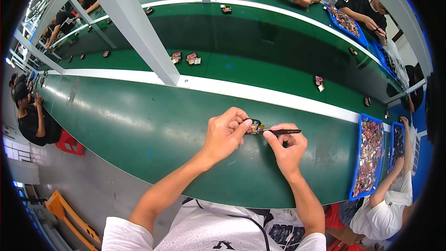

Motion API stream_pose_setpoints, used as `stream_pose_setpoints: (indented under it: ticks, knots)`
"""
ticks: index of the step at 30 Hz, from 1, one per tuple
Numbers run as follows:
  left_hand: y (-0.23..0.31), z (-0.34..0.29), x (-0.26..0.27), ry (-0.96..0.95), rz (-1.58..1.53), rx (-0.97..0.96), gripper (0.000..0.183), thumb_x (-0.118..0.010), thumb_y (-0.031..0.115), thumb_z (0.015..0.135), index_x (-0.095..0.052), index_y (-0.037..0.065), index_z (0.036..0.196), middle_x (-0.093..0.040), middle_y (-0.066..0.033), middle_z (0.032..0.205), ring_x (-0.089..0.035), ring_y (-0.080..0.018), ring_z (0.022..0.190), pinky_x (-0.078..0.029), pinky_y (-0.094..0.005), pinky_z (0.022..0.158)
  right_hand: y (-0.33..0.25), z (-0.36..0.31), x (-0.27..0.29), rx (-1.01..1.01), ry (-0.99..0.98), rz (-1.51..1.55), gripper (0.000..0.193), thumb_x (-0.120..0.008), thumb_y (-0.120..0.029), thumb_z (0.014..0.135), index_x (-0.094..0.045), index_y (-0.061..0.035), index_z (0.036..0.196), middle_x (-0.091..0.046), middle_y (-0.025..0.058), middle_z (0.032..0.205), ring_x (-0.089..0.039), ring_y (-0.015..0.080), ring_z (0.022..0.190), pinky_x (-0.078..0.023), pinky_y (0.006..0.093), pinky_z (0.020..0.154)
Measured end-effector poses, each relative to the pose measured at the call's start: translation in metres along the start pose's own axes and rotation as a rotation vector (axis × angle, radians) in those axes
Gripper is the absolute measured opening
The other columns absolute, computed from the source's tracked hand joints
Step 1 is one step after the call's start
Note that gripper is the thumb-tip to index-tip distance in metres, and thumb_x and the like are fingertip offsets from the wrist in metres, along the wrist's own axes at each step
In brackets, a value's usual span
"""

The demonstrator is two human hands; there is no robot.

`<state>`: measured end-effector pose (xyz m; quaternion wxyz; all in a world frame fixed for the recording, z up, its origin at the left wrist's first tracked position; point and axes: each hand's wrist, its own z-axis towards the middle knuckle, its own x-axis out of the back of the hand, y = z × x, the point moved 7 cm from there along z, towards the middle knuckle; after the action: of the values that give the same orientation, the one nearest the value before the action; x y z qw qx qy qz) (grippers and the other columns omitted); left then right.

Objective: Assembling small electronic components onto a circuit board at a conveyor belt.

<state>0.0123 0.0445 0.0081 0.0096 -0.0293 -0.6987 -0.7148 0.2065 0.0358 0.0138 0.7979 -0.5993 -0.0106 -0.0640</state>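
Note:
Above the green worktable (134, 125), my left hand (223, 132) pinches a small black electronic housing (255, 124) with bits of yellow and silver inside. My right hand (287, 146) is closed around a pair of black tweezers (285, 132), their back end pointing right. The tip of the tweezers reaches to the housing, and my left fingers partly hide that spot. Both hands are close together over the middle of the table.
A blue tray (357, 176) full of small reddish parts stands at the right. Beyond the white rail (278, 101) runs a green conveyor belt (260, 76) carrying small assemblies (193, 58). A white post (134, 28) rises at the rail. Co-workers sit around.

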Motion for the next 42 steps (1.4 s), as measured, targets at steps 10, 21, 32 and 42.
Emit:
stream_pose_setpoints:
  ticks: [10,21,32,42]
  knots:
    - [0.002,-0.002,-0.001,0.004,-0.003,0.005,0.012,-0.066,0.004,0.097,-0.061,-0.005,0.102,-0.069,-0.0061,0.076,-0.065,-0.0098,0.057,-0.048,-0.0228,0.042,0.000,0.000,-0.001,-0.046,0.006,-0.003,0.012,-0.081,0.001,0.083,-0.071,0.0011,0.090,-0.066,-0.0028,0.072,-0.043,-0.0020,0.050,-0.028,0.0183,0.046]
    - [0.002,-0.004,-0.003,-0.021,0.003,-0.007,0.013,-0.067,0.003,0.096,-0.062,-0.005,0.105,-0.070,-0.0069,0.079,-0.066,-0.0095,0.058,-0.049,-0.0232,0.044,0.010,0.003,-0.002,-0.148,-0.059,0.098,0.013,-0.079,0.002,0.085,-0.070,0.0008,0.093,-0.056,-0.0070,0.066,-0.038,-0.0028,0.051,-0.024,0.0182,0.046]
    - [0.000,-0.003,-0.003,-0.077,-0.009,-0.010,0.022,-0.064,0.003,0.097,-0.067,-0.005,0.117,-0.071,-0.0087,0.082,-0.065,-0.0097,0.059,-0.049,-0.0223,0.046,0.006,0.004,-0.007,-0.277,-0.144,0.198,0.013,-0.078,0.005,0.085,-0.069,0.0016,0.094,-0.058,-0.0057,0.070,-0.040,-0.0024,0.054,-0.028,0.0176,0.048]
    - [-0.015,-0.001,-0.010,-0.194,-0.267,0.182,0.023,-0.062,0.008,0.101,-0.064,-0.007,0.119,-0.070,-0.0123,0.090,-0.069,-0.0144,0.063,-0.052,-0.0238,0.047,0.006,0.002,-0.001,-0.307,-0.102,0.258,0.013,-0.078,0.005,0.085,-0.069,0.0019,0.094,-0.060,-0.0045,0.072,-0.043,-0.0020,0.056,-0.029,0.0169,0.049]
